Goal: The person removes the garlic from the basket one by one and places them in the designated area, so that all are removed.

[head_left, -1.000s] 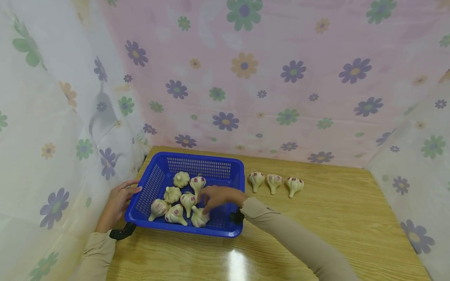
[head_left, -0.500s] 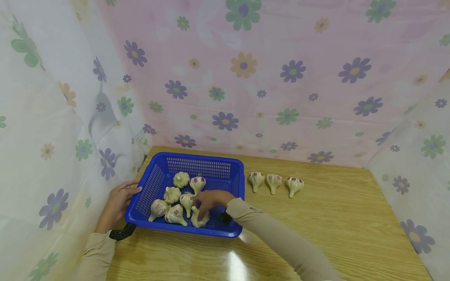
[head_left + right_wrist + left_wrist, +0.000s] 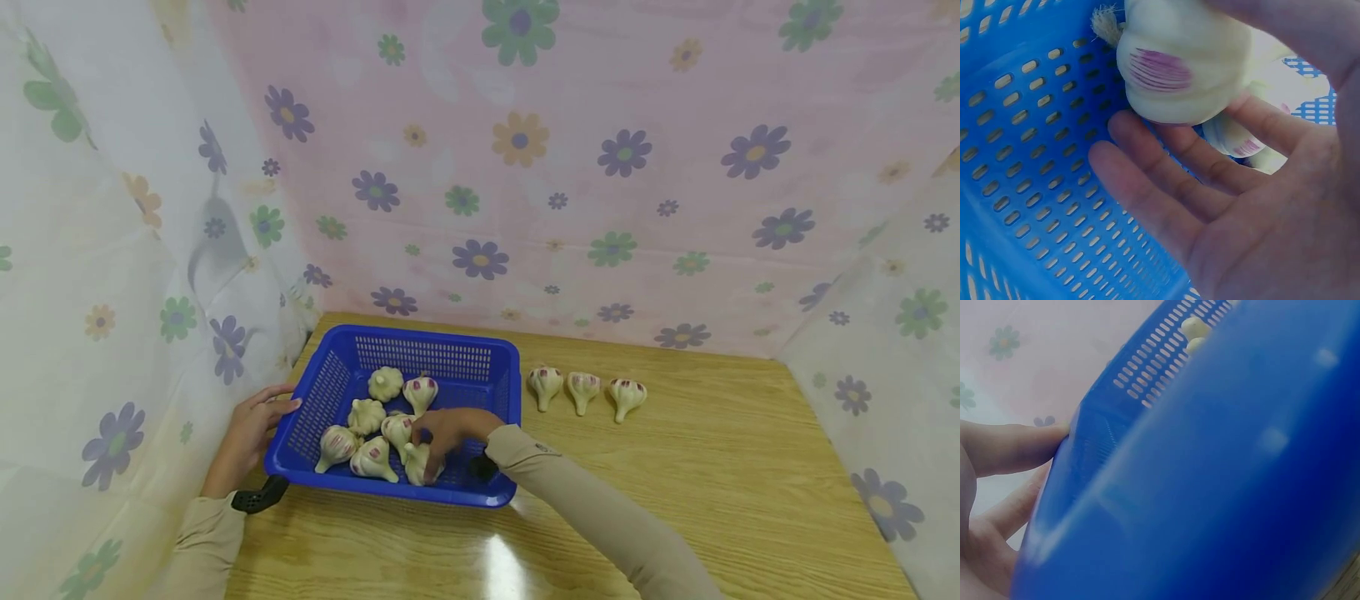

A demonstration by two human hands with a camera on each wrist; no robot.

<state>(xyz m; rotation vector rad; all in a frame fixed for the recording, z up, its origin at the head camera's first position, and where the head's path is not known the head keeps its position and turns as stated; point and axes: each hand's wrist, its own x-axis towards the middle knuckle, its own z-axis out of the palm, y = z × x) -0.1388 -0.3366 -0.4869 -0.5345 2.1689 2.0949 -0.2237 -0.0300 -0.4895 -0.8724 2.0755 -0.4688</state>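
A blue plastic basket (image 3: 480,496) with slotted walls stands on the table, several garlic bulbs lying inside. My left hand (image 3: 255,429) holds its left rim; the left wrist view shows a fingertip (image 3: 1057,434) against the blue edge. Inside the basket, my right hand (image 3: 453,432) grips a garlic bulb (image 3: 416,463) near the front wall. In the right wrist view this purple-streaked bulb (image 3: 1179,69) sits between the thumb above and the fingers (image 3: 1147,181) below. Part of it is hidden by the hand in the head view. Other bulbs (image 3: 371,460) lie just left of it.
Three garlic bulbs (image 3: 583,392) stand in a row on the wooden table (image 3: 712,467), right of the basket. Flowered cloth (image 3: 555,208) walls in the back and both sides. The left cloth comes close to my left arm.
My right hand has lowered and moved slightly left in the basket, and its fingers have closed round the front garlic bulb, which has shifted a little. The left hand and basket stay put.
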